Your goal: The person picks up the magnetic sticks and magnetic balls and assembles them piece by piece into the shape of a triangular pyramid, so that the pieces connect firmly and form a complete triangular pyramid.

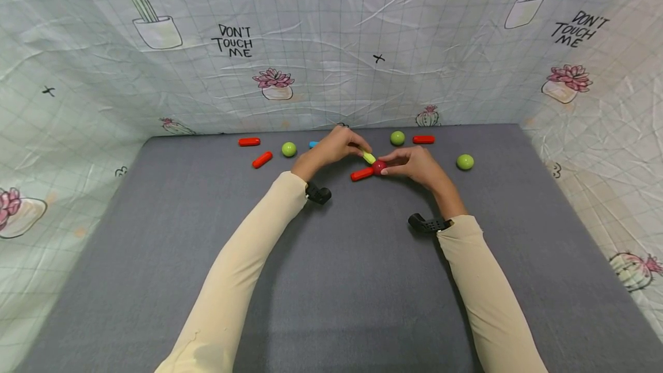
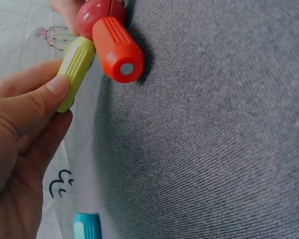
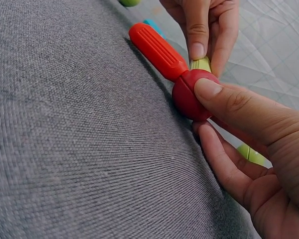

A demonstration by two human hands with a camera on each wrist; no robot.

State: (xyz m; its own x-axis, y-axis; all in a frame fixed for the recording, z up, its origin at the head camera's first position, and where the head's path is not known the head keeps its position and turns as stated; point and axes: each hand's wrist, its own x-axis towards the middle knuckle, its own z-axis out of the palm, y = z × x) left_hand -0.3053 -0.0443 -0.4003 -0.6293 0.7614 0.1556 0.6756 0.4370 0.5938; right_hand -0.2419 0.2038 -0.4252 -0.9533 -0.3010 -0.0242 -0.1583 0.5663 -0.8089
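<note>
My right hand (image 1: 415, 164) grips a dark red ball (image 3: 189, 97) between thumb and fingers, just over the grey cloth. A red-orange ridged rod (image 2: 117, 47) sticks out from the ball, a silvery disc on its free end. My left hand (image 1: 335, 149) pinches a yellow-green ridged rod (image 2: 77, 72) between thumb and fingers. That rod's far end meets the ball beside the red rod; whether it is attached, I cannot tell. Behind my left hand lies a blue rod (image 2: 87, 226), partly hidden in the head view.
Left of my hands lie two red rods (image 1: 249, 141) and a green ball (image 1: 289, 149). Toward the back right are a green ball (image 1: 397, 138), another red rod (image 1: 423, 139) and a further green ball (image 1: 465, 162). A printed curtain (image 1: 331, 85) stands behind the grey table (image 1: 352, 281).
</note>
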